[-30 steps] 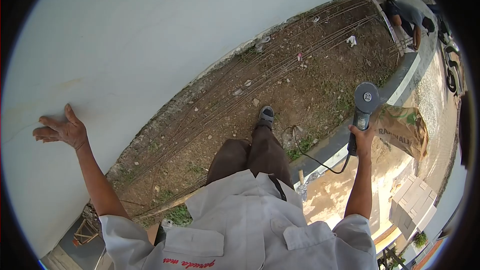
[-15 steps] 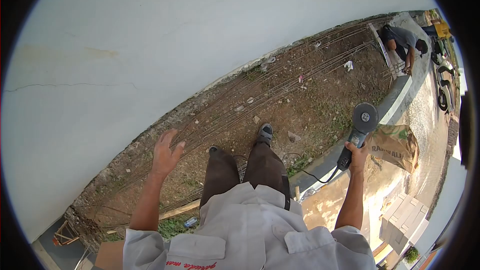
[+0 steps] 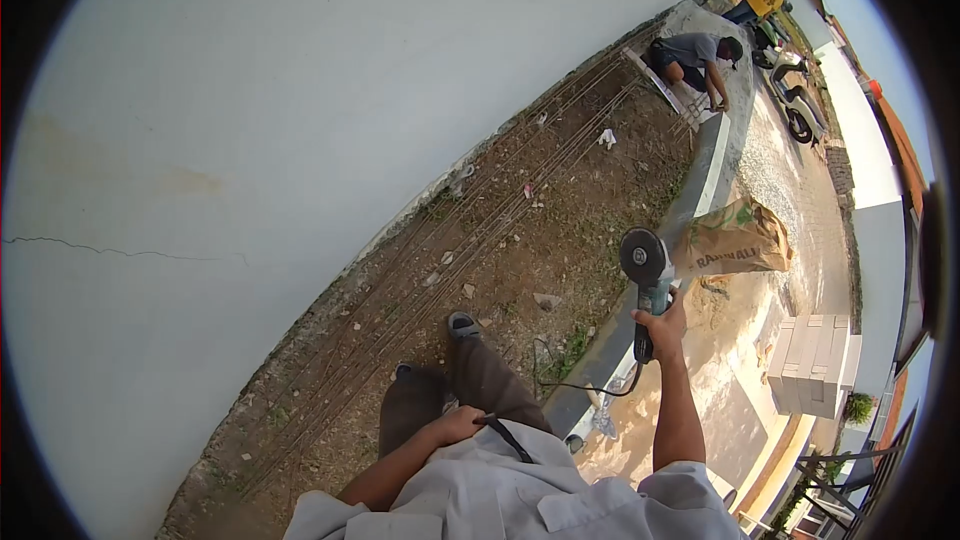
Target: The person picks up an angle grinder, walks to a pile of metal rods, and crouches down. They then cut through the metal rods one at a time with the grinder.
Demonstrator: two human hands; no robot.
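An angle grinder (image 3: 648, 265) with a dark round disc is upright in my right hand (image 3: 662, 325), whose fingers wrap round its body. Its black cord hangs from the lower end and loops left over the kerb. My left hand (image 3: 458, 427) rests at my waist, against my trousers and shirt hem, beside a black strap (image 3: 508, 439); its fingers are curled, and what they hold, if anything, is hidden. Long thin steel bars (image 3: 480, 225) lie on the soil left of the grinder.
A white wall (image 3: 250, 120) borders the soil strip. A crouching person (image 3: 692, 52) works beyond the bars; another person in yellow (image 3: 762, 0) is farther off. A printed paper sack (image 3: 738, 238), stacked pale blocks (image 3: 812, 360) and a parked scooter (image 3: 795, 100) stand right of the kerb (image 3: 600, 352).
My view has turned to the right. My left hand has come down from open air to my waist and its fingers have curled. The grinder remains in my right hand, now more upright.
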